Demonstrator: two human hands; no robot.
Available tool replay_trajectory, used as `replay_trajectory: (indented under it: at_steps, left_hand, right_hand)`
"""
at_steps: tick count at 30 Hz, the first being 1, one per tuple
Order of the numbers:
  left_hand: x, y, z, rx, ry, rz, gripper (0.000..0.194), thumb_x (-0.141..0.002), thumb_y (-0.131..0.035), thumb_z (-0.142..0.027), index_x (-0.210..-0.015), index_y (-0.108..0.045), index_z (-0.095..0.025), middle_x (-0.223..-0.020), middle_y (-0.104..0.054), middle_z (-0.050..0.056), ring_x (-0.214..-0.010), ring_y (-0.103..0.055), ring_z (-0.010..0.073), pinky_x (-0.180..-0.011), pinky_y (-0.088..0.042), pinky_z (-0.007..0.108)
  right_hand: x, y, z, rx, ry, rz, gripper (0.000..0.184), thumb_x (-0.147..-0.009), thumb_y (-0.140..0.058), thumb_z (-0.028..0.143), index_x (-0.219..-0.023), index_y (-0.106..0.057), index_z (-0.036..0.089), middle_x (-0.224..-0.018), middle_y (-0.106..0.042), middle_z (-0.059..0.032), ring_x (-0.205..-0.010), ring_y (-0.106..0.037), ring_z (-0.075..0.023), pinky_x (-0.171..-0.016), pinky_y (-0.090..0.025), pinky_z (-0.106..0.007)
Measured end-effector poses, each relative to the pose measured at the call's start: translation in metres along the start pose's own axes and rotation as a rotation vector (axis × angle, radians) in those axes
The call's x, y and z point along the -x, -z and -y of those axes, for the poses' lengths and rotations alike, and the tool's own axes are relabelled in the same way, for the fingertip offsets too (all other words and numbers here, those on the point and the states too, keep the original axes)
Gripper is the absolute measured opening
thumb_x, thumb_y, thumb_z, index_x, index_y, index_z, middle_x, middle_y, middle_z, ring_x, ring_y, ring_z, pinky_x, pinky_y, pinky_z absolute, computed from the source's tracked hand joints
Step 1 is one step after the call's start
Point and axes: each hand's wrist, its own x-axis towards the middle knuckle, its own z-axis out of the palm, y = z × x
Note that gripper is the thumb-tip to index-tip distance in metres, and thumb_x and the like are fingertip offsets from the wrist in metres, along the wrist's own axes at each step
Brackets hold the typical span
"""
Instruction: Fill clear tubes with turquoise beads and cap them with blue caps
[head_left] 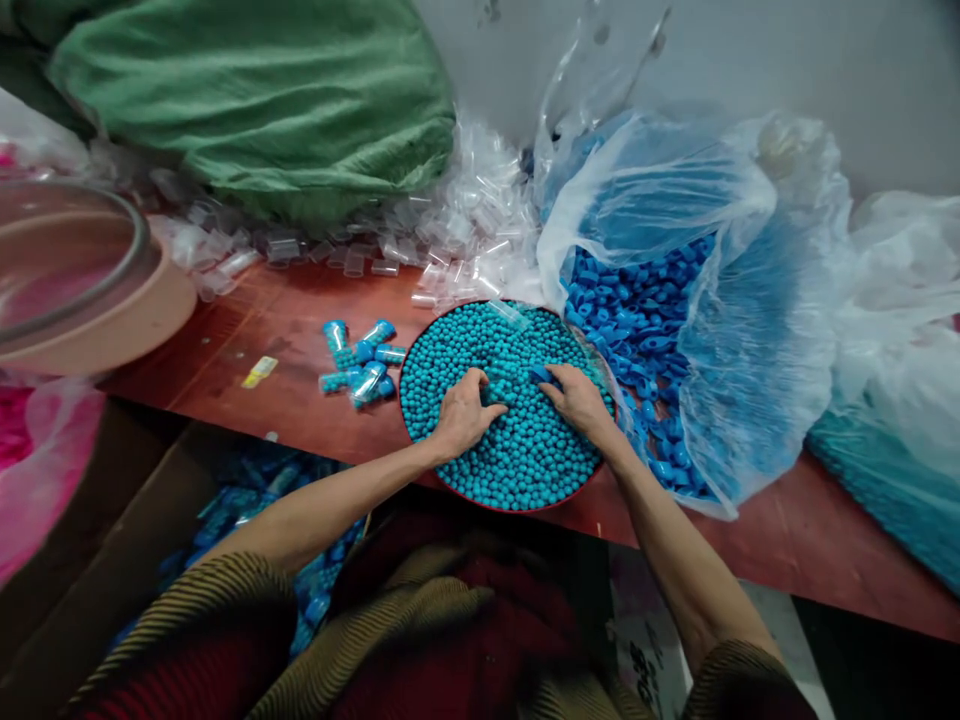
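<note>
While nearly closed, the right hand (580, 400) holds a cap (539, 374) (blue).

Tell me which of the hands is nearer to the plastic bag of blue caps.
Right. The right hand is over the turquoise beads, just left of the plastic bag; the left hand is over them too, but farther left.

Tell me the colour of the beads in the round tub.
The beads are turquoise blue, seen best in the head view.
</note>
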Motion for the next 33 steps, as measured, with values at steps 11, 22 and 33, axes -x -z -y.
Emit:
replay_trajectory:
  at_steps: [11,22,33]
  left_hand:
    - [0.006,0.002,-0.001,-0.095,-0.132,0.014,0.018,-0.079,-0.062,-0.028,-0.095,-0.057,-0.021,-0.093,-0.058,0.003,-0.085,-0.058,0.0184,-0.080,-0.046,0.031]
    - [0.010,0.002,-0.007,-0.240,-0.245,0.130,0.024,-0.086,-0.053,-0.032,-0.106,-0.059,-0.021,-0.096,-0.059,0.006,-0.092,-0.058,0.0217,-0.081,-0.047,0.033]
    - [-0.003,0.014,-0.001,-0.201,-0.300,0.230,0.017,-0.083,-0.055,-0.024,-0.098,-0.060,-0.018,-0.094,-0.066,0.006,-0.091,-0.061,0.0216,-0.083,-0.047,0.033]
  right_hand:
    - [0.020,0.004,0.013,0.017,0.073,0.102,0.026,-0.086,-0.049,0.033,-0.105,-0.062,0.020,-0.096,-0.067,-0.0090,-0.091,-0.060,-0.0237,-0.082,-0.045,-0.036]
    - [0.026,0.001,0.020,0.094,0.109,0.015,0.024,-0.089,-0.045,0.031,-0.099,-0.062,0.017,-0.091,-0.063,-0.0121,-0.090,-0.057,-0.0267,-0.083,-0.045,-0.039]
    - [0.032,0.014,0.058,-0.063,0.278,0.127,0.030,-0.091,-0.042,0.027,-0.114,-0.062,0.026,-0.097,-0.060,-0.0067,-0.089,-0.060,-0.0194,-0.076,-0.049,-0.030]
